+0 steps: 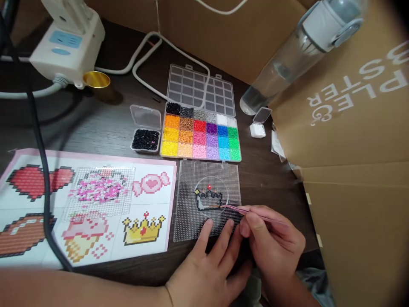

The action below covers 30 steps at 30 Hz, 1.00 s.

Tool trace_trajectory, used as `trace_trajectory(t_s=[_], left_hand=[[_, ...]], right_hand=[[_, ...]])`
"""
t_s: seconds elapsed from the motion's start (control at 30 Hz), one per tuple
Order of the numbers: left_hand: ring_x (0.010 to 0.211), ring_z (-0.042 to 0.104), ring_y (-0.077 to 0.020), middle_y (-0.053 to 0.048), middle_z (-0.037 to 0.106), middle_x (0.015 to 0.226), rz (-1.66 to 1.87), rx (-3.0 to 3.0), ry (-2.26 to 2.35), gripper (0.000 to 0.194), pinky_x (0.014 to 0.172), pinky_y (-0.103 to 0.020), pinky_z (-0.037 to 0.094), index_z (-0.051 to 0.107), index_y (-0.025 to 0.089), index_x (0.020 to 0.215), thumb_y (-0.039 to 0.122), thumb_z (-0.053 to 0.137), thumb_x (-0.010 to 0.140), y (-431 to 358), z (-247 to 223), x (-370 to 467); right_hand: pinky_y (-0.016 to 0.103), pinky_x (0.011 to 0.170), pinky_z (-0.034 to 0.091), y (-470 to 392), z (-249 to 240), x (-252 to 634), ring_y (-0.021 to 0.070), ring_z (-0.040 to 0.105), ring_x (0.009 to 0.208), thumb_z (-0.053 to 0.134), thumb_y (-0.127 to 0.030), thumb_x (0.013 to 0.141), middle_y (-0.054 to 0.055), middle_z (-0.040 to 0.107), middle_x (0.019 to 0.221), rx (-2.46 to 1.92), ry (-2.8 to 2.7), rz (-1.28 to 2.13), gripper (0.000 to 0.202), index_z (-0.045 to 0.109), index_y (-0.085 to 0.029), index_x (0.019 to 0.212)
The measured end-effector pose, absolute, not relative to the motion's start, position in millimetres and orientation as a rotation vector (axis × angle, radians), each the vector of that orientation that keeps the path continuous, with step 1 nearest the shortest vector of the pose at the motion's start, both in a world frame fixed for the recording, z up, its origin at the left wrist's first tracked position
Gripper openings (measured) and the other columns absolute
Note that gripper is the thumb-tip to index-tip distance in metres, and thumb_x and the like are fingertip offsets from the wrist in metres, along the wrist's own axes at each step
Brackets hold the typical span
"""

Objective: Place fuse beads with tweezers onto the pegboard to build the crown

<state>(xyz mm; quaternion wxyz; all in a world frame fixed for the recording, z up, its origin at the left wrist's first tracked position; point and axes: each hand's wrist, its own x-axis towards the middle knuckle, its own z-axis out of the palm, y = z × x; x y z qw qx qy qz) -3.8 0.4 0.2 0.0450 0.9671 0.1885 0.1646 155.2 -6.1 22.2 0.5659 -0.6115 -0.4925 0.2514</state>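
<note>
Head camera: right hand (276, 245) pinches tweezers (238, 209) beside spread left hand (201, 273) on pegboard (186, 228), the bead crown (209, 208) ahead outlined but largely unfilled.

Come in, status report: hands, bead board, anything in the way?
Left hand spread at pegboard's near edge. Right hand holding pink tweezers, tips by bead crown's lower right. Black cable crosses before picture sheet, not the pegboard.

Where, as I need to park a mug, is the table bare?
Bare: left of the black-bead box, between gold cup and sheet; also right of the bead tray, between white box and right hand. Crowded: the pegboard, with left hand and tweezers over it, and the sheet, bearing a second board heaped with beads.
</note>
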Motion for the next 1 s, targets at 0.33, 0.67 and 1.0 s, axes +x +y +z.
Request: trace_trajectory(t_s=[0.33, 0.67, 1.0], left_hand=[[0.134, 0.032, -0.0342, -0.006, 0.05, 0.139, 0.391, 2.93, 0.554, 0.042, 0.103, -0.058, 0.01, 0.052, 0.039, 0.131, 0.05, 0.039, 0.092, -1.1, 5.0, -4.1], [0.136, 0.029, -0.0354, -0.009, 0.046, 0.143, 0.355, 2.895, 0.542, 0.044, 0.104, -0.06, 0.007, 0.049, 0.037, 0.134, 0.049, 0.039, 0.092, -2.8, 3.7, -4.2], [0.137, 0.028, -0.0352, -0.009, 0.045, 0.143, 0.338, 2.889, 0.543, 0.044, 0.104, -0.061, 0.006, 0.048, 0.037, 0.134, 0.047, 0.037, 0.093, -2.7, 4.6, -4.6]], right_hand=[[0.028, 0.052, 0.055, -4.8, 21.3, 151.7, 0.0105, 0.06, 0.048, 0.063, -0.007, 0.082, 0.0, 0.069, 0.069, -1.471, -1.119, 0.601, 0.024, 0.074, -0.024, 0.095], [0.027, 0.051, 0.056, -5.8, 19.2, 152.2, 0.0096, 0.06, 0.049, 0.065, -0.009, 0.081, 0.002, 0.071, 0.078, -1.525, -1.114, 0.588, 0.018, 0.074, -0.022, 0.09], [0.027, 0.049, 0.055, -5.0, 21.7, 152.6, 0.0102, 0.059, 0.048, 0.066, -0.01, 0.081, 0.0, 0.07, 0.07, -1.565, -1.138, 0.57, 0.017, 0.075, -0.022, 0.089]])
